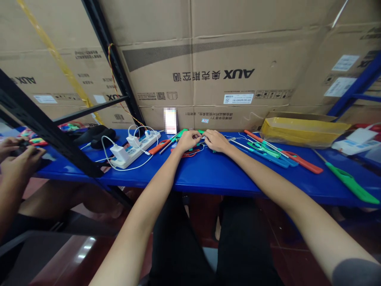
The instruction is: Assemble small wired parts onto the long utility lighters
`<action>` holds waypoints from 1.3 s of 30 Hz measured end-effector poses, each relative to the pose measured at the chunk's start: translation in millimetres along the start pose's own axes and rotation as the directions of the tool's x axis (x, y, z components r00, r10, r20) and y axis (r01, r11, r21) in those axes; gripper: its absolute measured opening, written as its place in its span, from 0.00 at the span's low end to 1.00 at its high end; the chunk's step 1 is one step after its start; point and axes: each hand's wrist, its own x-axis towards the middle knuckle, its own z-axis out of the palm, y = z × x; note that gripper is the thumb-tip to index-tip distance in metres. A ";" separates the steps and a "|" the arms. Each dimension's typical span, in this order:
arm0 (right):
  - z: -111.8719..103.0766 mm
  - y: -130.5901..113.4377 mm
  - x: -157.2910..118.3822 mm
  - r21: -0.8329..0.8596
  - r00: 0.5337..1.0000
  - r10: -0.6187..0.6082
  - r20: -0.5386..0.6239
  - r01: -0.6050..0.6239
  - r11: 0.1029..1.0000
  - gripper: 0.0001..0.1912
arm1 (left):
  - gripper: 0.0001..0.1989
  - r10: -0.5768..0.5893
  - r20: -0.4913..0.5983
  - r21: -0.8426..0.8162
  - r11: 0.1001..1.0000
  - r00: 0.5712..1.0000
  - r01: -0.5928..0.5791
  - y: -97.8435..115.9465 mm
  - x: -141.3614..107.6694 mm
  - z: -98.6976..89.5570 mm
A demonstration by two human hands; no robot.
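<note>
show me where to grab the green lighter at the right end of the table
Take the wide green handle around its middle, from above and the near side. It lies flat on the blue table with its thin metal nozzle pointing back, so the handle is the thick part to close on.

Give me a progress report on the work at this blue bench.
Looks done: long metal-nozzled teal plastic lighters and a red plastic lighter lie together to the right. In hand: the bare left hand and right hand meet over a small green plastic piece, fine detail hidden. Seemingly left: an orange-red plastic lighter lying to the left, though its state is unclear.
</note>
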 end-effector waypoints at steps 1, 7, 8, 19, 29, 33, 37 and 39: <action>0.4 0.4 0.1 -0.003 1.000 -0.003 0.001 0.003 1.000 0.17 | 0.09 -0.001 0.002 -0.001 1.000 1.000 0.001 -0.5 0.2 0.3; 0.9 0.8 0.3 -0.003 1.000 -0.011 0.000 0.011 1.000 0.17 | 0.09 -0.004 0.007 -0.015 1.000 1.000 0.004 -0.2 0.2 0.4; 0.8 0.8 0.3 -0.003 1.000 -0.012 0.000 0.012 1.000 0.17 | 0.08 -0.004 0.007 -0.017 1.000 1.000 0.004 0.3 0.1 0.2; 2.2 1.3 0.6 0.018 1.000 -0.021 -0.004 0.021 1.000 0.17 | 0.08 -0.011 0.015 -0.027 1.000 1.000 0.012 -2.1 0.8 1.0; 2.1 2.7 1.2 0.015 1.000 -0.020 -0.014 0.021 1.000 0.18 | 0.10 -0.014 -0.004 -0.046 0.999 1.000 0.013 -1.3 -0.5 0.4; 1.3 2.5 1.2 0.020 1.000 -0.017 -0.016 0.017 1.000 0.17 | 0.09 -0.020 -0.006 -0.055 0.998 1.000 0.019 -0.8 -0.5 0.8; 0.1 1.3 1.5 0.014 1.000 -0.009 -0.009 0.009 1.000 0.17 | 0.09 -0.022 -0.004 -0.061 0.998 1.000 0.022 0.1 -0.3 0.9; -0.1 1.0 1.5 0.011 1.000 -0.011 -0.005 0.011 1.000 0.17 | 0.09 -0.018 -0.009 -0.059 0.998 1.000 0.017 1.0 -0.4 1.0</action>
